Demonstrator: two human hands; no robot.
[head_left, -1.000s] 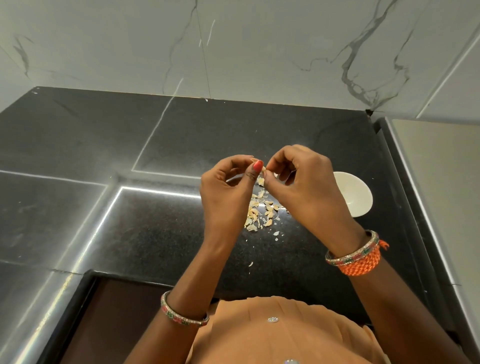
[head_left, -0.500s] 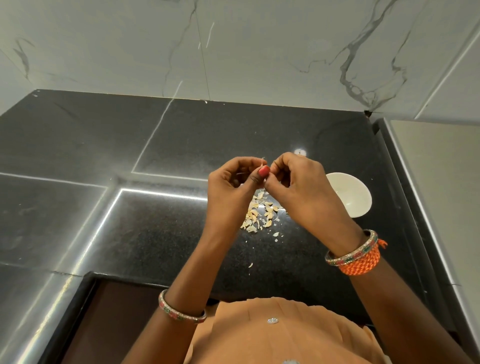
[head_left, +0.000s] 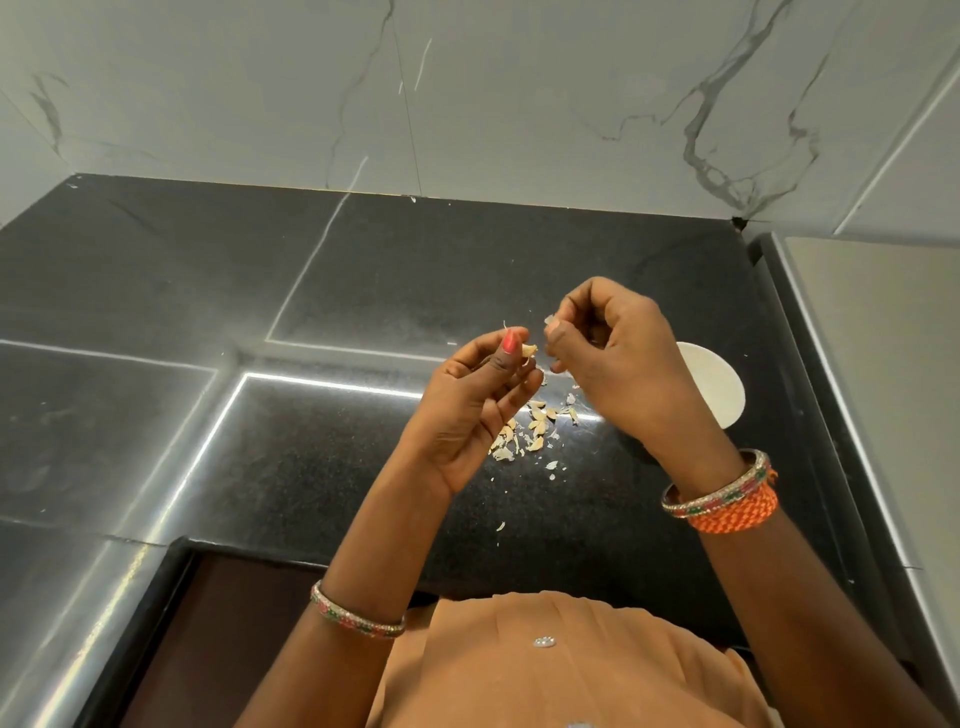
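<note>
Two hands mid-frame: left hand (head_left: 467, 410) pinches the garlic clove (head_left: 529, 350) above the worktop (head_left: 311, 467); right hand (head_left: 618, 358) pinches a skin flake (head_left: 549, 320) — risk: clove slips and drops among the peelings (head_left: 524, 434) if that fingertip hold loosens.

Polished, speckled black stone counter (head_left: 363, 270), gleaming toward its left edge; glossy, veined marble-look wall tiles (head_left: 519, 104) behind. Dry, papery peel flakes (head_left: 524, 439) mid-counter, smooth glossy white bowl (head_left: 719, 392) near the right edge. Pale, smooth garlic clove (head_left: 529, 351) in the grip of the left hand (head_left: 467, 405), thin translucent skin scrap (head_left: 548, 320) in that of the right hand (head_left: 618, 364). Matt orange cloth (head_left: 519, 675); woven orange thread (head_left: 737, 514).
</note>
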